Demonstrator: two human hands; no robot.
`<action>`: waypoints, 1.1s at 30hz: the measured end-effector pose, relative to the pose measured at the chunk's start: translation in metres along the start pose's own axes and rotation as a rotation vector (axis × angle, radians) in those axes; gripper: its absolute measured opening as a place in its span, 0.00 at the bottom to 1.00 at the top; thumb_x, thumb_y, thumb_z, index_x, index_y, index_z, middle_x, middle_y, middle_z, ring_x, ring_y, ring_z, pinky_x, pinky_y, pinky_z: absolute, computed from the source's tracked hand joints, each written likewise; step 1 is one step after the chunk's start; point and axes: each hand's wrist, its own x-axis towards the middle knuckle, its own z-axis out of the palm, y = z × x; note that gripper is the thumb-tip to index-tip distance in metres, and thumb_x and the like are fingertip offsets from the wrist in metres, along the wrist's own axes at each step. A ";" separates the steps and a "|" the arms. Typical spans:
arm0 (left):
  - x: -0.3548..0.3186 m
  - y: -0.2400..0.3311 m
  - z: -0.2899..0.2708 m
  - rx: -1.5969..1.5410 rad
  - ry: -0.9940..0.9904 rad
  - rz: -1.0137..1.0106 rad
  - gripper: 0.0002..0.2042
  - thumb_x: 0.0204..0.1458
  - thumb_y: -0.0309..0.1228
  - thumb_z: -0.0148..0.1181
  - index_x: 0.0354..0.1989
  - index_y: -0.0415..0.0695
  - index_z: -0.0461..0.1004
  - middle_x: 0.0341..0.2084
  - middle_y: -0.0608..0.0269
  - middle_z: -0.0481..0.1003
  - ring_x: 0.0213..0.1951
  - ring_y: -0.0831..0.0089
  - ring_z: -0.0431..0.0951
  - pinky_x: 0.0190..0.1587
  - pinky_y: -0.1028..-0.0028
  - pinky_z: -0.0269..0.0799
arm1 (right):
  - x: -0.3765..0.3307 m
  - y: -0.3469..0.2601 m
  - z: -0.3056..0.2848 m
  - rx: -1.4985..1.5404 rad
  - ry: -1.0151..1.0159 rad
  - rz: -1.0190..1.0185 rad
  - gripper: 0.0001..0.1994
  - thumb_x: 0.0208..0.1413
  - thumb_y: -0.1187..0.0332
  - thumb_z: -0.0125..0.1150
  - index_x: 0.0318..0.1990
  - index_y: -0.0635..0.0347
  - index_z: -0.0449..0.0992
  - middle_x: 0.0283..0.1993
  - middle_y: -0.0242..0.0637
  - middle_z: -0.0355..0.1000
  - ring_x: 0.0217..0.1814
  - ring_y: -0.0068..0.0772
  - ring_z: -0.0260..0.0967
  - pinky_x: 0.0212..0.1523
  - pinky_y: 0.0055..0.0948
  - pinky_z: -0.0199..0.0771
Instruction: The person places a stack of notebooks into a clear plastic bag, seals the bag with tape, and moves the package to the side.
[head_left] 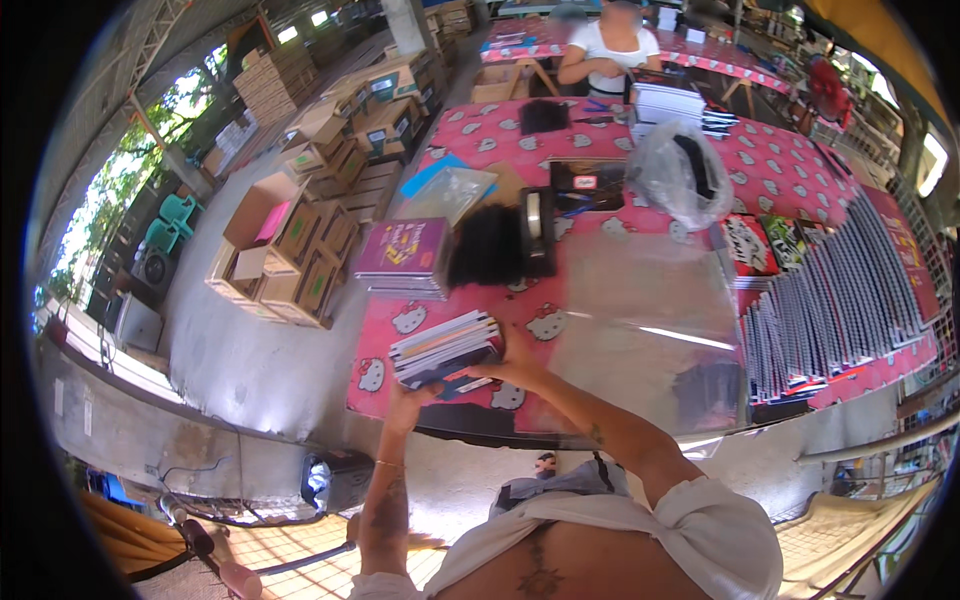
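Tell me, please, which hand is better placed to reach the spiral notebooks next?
Probably the right hand: it grips the right end of the book stack, nearer the spiral notebooks. The left hand holds the stack's near-left part, farther away.

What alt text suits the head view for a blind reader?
A person's left hand and right hand hold a stack of books at a pink patterned table. Purple books sit just beyond, spiral-bound notebooks line the right side, and someone in white is across the table.
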 end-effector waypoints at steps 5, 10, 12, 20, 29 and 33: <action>0.008 -0.018 -0.001 -0.103 -0.011 -0.006 0.40 0.40 0.15 0.68 0.64 0.40 0.54 0.50 0.55 0.72 0.50 0.66 0.75 0.55 0.67 0.73 | 0.006 -0.004 0.016 0.173 0.021 0.076 0.55 0.33 0.65 0.84 0.70 0.59 0.53 0.63 0.44 0.62 0.66 0.37 0.60 0.65 0.36 0.60; 0.022 -0.006 -0.009 -0.127 -0.069 -0.026 0.45 0.38 0.17 0.72 0.65 0.41 0.48 0.52 0.53 0.70 0.53 0.66 0.74 0.56 0.66 0.72 | 0.017 0.003 -0.005 0.055 0.021 -0.074 0.57 0.31 0.66 0.84 0.72 0.56 0.51 0.64 0.41 0.61 0.68 0.36 0.56 0.68 0.36 0.54; 0.024 -0.003 -0.011 -0.096 -0.061 0.033 0.45 0.38 0.18 0.73 0.64 0.40 0.49 0.52 0.54 0.70 0.53 0.66 0.73 0.56 0.65 0.72 | 0.015 -0.005 -0.011 -0.017 -0.035 -0.009 0.58 0.31 0.67 0.84 0.72 0.55 0.51 0.64 0.41 0.61 0.68 0.36 0.57 0.68 0.36 0.55; 0.025 -0.006 -0.019 0.016 -0.185 -0.172 0.45 0.38 0.25 0.77 0.64 0.37 0.52 0.54 0.53 0.69 0.57 0.66 0.69 0.60 0.63 0.68 | 0.013 0.004 0.014 0.004 0.046 0.068 0.49 0.34 0.67 0.83 0.65 0.58 0.56 0.57 0.39 0.67 0.62 0.33 0.64 0.62 0.35 0.65; 0.007 0.089 0.055 1.303 -0.213 0.539 0.51 0.47 0.54 0.67 0.69 0.29 0.47 0.66 0.32 0.54 0.68 0.39 0.54 0.68 0.47 0.50 | 0.012 0.012 0.010 0.089 -0.037 0.107 0.49 0.33 0.67 0.84 0.65 0.58 0.58 0.57 0.38 0.68 0.61 0.34 0.65 0.62 0.36 0.65; 0.019 0.105 0.051 1.313 -0.195 0.542 0.53 0.46 0.59 0.64 0.69 0.29 0.48 0.66 0.32 0.54 0.69 0.40 0.53 0.68 0.46 0.50 | 0.014 0.011 -0.001 0.169 -0.045 0.163 0.48 0.31 0.67 0.84 0.63 0.61 0.60 0.56 0.39 0.70 0.60 0.35 0.68 0.62 0.37 0.66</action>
